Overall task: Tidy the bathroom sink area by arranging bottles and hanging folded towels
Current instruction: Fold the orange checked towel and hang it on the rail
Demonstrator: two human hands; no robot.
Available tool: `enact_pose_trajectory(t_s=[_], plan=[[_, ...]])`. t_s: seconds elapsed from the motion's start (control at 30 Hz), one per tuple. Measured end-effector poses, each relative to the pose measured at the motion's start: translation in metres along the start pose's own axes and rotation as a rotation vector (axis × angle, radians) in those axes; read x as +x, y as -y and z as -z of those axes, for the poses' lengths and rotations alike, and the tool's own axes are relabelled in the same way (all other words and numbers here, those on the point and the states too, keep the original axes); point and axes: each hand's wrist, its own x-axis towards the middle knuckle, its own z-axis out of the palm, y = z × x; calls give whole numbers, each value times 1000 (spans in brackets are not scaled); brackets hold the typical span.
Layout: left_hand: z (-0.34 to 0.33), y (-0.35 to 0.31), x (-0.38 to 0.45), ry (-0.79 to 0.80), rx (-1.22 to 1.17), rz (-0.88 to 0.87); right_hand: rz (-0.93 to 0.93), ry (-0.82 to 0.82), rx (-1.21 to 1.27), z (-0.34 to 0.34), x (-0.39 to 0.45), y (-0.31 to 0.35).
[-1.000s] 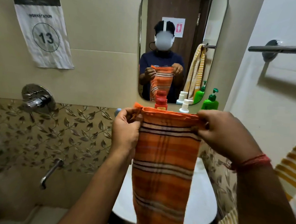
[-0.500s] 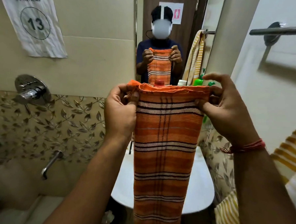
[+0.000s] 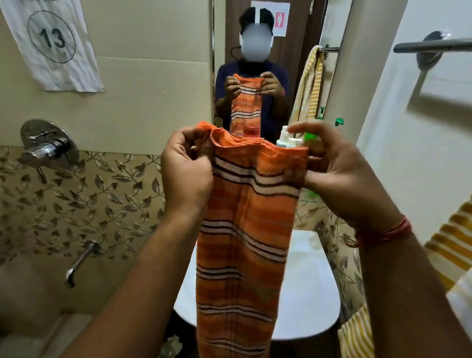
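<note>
Folding step in hand: left hand (image 3: 187, 166) and right hand (image 3: 339, 176) each pinch a top corner of the orange striped cloth towel (image 3: 247, 234) at frame centre; next, judged, hanging over the chrome wall rail (image 3: 444, 45), upper right.

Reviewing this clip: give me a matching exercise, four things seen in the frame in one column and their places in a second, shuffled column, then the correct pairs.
Things:
1. orange striped towel
2. towel bar
3. workstation sign
4. green bottle

Places:
A. on the right wall, top right, bare where visible
B. on the wall left of the mirror
C. gripped at its top edge by the left hand and right hand
D. behind the towel's top edge, by the mirror

Pairs: 1-C, 2-A, 3-B, 4-D
</note>
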Motion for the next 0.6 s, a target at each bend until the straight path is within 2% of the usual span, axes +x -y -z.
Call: enact_pose_trajectory(t_s=[0.07,0.1,0.23,0.47,0.53,0.6], plan=[[2,0,1,2,1,18,51,-285,-213,-1,2,-4],[2,0,0,7,1,17,62,-342,-245,-1,2,-5],[6,2,3,-15,1,52,34,-234,-37,-2,3,-6],[10,-5,5,132,-198,86,-68,-149,297,14,4,-5],[16,-2,11,268,-328,102,-82,-131,382,19,7,-2],[24,5,13,568,-335,169,-100,-132,403,21,13,-1]])
